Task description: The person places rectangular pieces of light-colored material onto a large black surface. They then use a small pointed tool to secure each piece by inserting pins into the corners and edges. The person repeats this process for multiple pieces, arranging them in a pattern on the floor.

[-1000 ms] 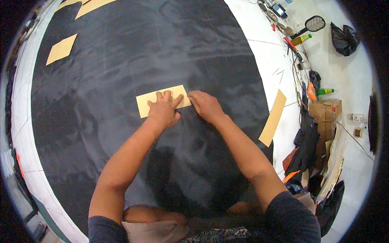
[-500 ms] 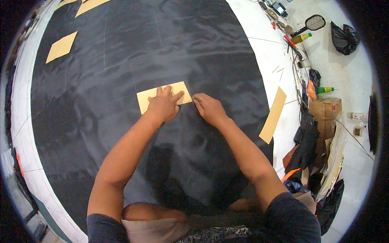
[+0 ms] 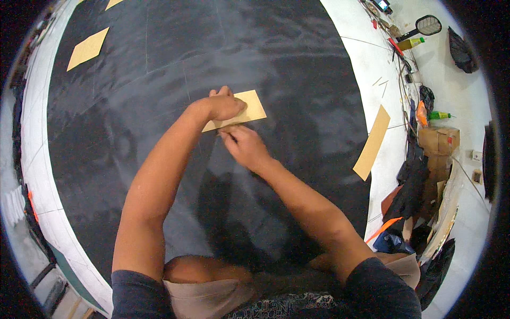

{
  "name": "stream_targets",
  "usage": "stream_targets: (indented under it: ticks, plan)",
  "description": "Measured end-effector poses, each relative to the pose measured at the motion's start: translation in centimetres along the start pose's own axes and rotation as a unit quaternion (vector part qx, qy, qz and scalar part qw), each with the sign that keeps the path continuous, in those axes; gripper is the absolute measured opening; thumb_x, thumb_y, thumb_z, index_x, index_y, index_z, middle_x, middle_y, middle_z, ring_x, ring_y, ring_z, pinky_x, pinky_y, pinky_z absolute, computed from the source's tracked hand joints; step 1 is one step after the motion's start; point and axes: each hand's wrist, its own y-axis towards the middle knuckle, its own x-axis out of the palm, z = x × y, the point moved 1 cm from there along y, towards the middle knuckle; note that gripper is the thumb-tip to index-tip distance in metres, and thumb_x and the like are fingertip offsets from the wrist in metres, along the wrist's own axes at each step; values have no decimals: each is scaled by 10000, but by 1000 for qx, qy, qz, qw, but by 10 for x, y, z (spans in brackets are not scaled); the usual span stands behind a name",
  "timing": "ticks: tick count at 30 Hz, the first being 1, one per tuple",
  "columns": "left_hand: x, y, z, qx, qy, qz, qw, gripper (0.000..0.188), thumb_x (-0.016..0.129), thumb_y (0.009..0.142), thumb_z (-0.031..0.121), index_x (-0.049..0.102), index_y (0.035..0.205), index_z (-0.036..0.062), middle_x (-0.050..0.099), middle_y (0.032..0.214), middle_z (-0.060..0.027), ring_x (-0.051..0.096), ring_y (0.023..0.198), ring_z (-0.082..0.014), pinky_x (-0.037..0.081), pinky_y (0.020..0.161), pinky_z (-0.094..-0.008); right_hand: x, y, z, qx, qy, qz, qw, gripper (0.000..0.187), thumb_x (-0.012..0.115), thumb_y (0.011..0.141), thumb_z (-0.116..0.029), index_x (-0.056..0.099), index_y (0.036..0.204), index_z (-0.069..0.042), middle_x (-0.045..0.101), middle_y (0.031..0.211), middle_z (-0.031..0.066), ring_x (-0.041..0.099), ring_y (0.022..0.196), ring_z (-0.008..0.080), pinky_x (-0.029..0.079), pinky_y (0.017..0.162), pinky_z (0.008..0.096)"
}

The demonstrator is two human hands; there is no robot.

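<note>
Black sheet (image 3: 133,122), one, spread wide. Tan card pieces, four plainly seen: one rectangle (image 3: 256,105) toward twelve o'clock, under the left hand (image 3: 222,108), which pressed upon it, fingers partly spread; one long strip (image 3: 373,142) near three; one angled piece (image 3: 89,49) at ten; one cropped piece (image 3: 113,3) between ten and eleven. Right hand (image 3: 244,146), one: fingers bunched at the rectangle's six-o'clock edge, contents could not be told; half a second earlier, it was at the three-o'clock end. Bottles (image 3: 408,44), two; mesh racket (image 3: 428,24), one, at two o'clock.
</note>
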Motion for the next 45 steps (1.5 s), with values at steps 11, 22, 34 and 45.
stream_targets:
  ticks: [11,22,34,45]
  plan:
    - [6,10,-27,-31,-110,-32,993,563,426,1013,490,562,1491,225,436,1531,-167,387,1376,-427,323,1168,-517,47,23,-15,18,-7,-32,999,217,635,989,-225,717,1089,-51,728,1002,214,686,939,448,554,828,532]
    - [-5,-13,-13,1,-26,-10,1000,440,430,1041,350,620,1431,273,608,1454,-86,427,1360,-361,342,1130,-526,-26,9,27,39,-92,29,995,247,564,1016,-222,692,1123,-40,716,1090,208,679,1038,397,538,897,468]
    - [4,-24,11,-1,-27,78,997,443,480,1018,295,638,1400,135,593,1384,-192,437,1319,-358,320,1118,-489,-36,7,28,83,-97,15,992,262,564,1026,-264,703,1103,-56,728,1086,185,691,993,406,543,860,471]
    - [-4,-26,8,-51,-82,61,993,496,546,923,129,641,1403,213,500,1450,-174,436,1304,-434,361,1112,-490,-71,0,51,113,-122,94,982,227,574,1027,-231,682,1086,-40,729,1039,189,701,964,389,547,826,457]
